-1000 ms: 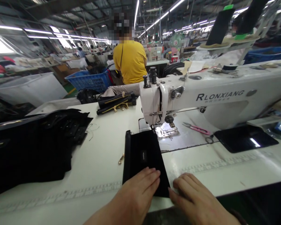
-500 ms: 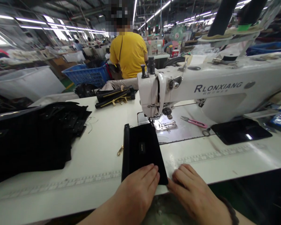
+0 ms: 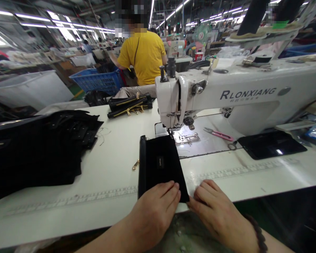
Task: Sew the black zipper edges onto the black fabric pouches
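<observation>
Since the earlier frame, a co-worker in a yellow shirt (image 3: pixel 146 56) has swung an arm (image 3: pixel 114 60) out to the left; the hands in front have kept their places. Nearest, a dark bracelet (image 3: pixel 257 234) circles the wrist of the right hand (image 3: pixel 214 207), whose fingers are curled, the thumb at the near right corner of a black pouch (image 3: pixel 162 174); whether it pinches the cloth I cannot tell. The left hand (image 3: pixel 156 207) lies over the pouch's near end, fingers together and outstretched, gripping nothing. The pouch lies on the table (image 3: pixel 113 154), its far right corner beneath the needle end of a white sewing machine (image 3: pixel 242 79). A gold zipper pull (image 3: pixel 136 164) sits at its left edge. Well to the left lies a pile of black pieces (image 3: pixel 42 151); to the right, pink-handled snips (image 3: pixel 221 135). Farther off are zipped black cases (image 3: pixel 131 105), then a blue basket (image 3: pixel 100 81).
</observation>
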Demonstrator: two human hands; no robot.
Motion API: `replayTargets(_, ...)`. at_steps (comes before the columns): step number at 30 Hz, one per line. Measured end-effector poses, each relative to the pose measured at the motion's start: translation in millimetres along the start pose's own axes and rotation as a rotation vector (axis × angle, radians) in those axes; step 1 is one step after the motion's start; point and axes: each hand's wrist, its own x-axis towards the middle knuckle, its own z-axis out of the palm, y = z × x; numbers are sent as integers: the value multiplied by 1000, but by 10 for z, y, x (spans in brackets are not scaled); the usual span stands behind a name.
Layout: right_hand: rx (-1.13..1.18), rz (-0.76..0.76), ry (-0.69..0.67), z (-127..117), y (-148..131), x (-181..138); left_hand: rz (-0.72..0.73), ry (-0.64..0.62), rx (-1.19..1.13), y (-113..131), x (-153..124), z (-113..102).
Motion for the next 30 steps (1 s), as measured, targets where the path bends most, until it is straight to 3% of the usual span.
replayTargets(7,153,47,-100,-109,70,-58,48,-69,77,21,-1,-27)
replayTargets(10,172,72,-66,-106,88,-95,45,-59,74,21,-1,-36)
replayTargets(14,69,-4,11,-59,84,-96,44,-28,67,18,23,-50)
replayTargets(30,-64,-201,43,-54,17,56,74,34,109,3,18,-2)
